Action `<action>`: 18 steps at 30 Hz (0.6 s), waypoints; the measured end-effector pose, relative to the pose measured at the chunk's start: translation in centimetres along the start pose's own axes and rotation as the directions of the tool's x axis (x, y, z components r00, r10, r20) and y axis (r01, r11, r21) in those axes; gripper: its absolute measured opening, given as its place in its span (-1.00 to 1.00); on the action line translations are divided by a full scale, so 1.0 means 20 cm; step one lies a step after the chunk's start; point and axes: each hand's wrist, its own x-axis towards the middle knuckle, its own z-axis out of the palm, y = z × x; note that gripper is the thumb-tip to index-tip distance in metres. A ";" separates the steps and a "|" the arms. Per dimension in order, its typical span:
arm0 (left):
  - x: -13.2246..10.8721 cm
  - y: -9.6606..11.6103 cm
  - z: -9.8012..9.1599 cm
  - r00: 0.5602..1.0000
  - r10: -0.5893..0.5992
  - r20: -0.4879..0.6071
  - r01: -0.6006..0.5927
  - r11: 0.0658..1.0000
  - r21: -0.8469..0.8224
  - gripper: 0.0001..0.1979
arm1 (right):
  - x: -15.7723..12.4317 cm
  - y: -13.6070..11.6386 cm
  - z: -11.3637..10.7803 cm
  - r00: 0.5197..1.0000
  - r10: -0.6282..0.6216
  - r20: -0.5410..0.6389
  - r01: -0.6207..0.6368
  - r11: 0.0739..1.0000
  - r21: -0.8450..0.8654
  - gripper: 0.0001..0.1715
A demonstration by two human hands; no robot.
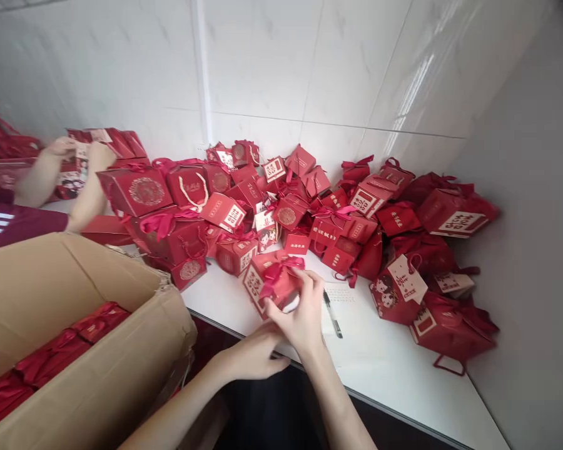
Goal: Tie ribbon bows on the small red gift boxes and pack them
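A small red gift box (pixel 276 281) with a ribbon bow on top and a cream-and-red character label on its side is tilted near the table's front edge. My right hand (pixel 304 315) is closed on its near right side, thumb and fingers at the ribbon. My left hand (pixel 253 355) reaches in low against the box, under my right wrist; its fingers are mostly hidden, but they appear curled around the box's underside. Just right of my hands, a black-and-clear pen (pixel 333 315) lies on a paper sheet (pixel 344 300).
Many red gift boxes (pixel 286 212) are heaped along the wall, with more at the right (pixel 450 325). An open cardboard carton (pixel 136 337) holding red boxes stands at left. Beyond it, another person's hands (pixel 98 156) handle a box. The white table (pixel 380 362) ends near me.
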 end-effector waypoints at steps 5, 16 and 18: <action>-0.21 0.02 -0.11 0.985 -0.132 -0.107 0.130 0.991 -0.028 -0.79 | -0.23 0.17 -0.25 0.996 0.040 0.081 -0.025 0.984 -0.179 -0.36; 0.00 -0.03 0.00 0.925 -0.100 -0.368 0.041 0.985 -0.165 0.04 | -0.35 0.56 -0.45 0.959 0.106 0.264 -0.002 0.931 -0.366 -0.68; 0.03 -0.03 0.03 0.925 -0.115 -0.362 0.029 0.972 -0.235 0.03 | -0.39 0.61 -0.49 0.973 0.101 0.209 -0.004 0.908 -0.419 -0.65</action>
